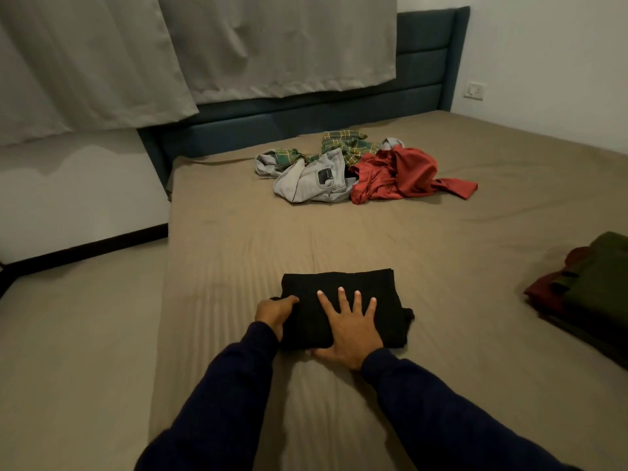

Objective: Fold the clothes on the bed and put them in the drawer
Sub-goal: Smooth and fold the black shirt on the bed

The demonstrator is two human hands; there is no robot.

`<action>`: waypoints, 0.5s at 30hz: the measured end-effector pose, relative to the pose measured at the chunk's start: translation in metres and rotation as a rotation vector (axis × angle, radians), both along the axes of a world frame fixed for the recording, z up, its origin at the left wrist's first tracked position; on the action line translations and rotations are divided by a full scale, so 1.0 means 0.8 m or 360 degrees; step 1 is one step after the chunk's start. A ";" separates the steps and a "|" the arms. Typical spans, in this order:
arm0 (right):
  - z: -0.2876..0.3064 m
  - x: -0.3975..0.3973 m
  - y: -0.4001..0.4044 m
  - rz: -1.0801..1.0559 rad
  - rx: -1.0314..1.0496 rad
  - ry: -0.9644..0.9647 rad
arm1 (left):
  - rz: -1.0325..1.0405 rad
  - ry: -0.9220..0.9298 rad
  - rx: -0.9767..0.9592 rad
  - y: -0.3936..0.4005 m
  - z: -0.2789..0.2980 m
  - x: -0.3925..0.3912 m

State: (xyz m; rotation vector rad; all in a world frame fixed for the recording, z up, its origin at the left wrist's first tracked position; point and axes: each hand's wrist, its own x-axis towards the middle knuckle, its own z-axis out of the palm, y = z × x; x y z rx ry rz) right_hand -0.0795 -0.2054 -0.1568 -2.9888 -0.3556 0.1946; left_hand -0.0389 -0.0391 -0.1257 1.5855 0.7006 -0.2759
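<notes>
A folded black garment [339,283] lies on the tan bed sheet [238,239] near the bed's front. My left hand [275,311] grips its left edge with curled fingers. My right hand [346,328] lies flat on top of it, fingers spread. Farther up the bed sits a loose pile: a green plaid shirt [343,144], light grey jeans [316,181] and a red garment [401,175]. A stack of folded clothes, olive green [601,283] over dark red [547,287], rests at the bed's right edge. No drawer is in view.
A dark teal padded headboard [421,73] stands behind the bed, with grey curtains [170,52] hanging over it. The floor [68,334] runs along the bed's left side. A wall socket [474,91] is at the right of the headboard.
</notes>
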 end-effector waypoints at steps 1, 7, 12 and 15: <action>0.002 -0.004 0.007 -0.0050 0.0025 -0.0021 | -0.0053 0.0017 -0.0075 -0.001 0.016 0.001; 0.031 0.001 0.016 -0.0344 0.0938 -0.0266 | -0.0466 -0.0374 -0.0040 -0.042 0.120 0.013; 0.092 0.008 -0.038 -0.0812 0.2250 -0.0459 | -0.0555 -0.0872 -0.0285 -0.069 0.158 0.014; 0.116 -0.003 -0.070 -0.1056 0.3112 -0.0432 | -0.0227 -0.0667 0.0000 -0.079 0.121 -0.002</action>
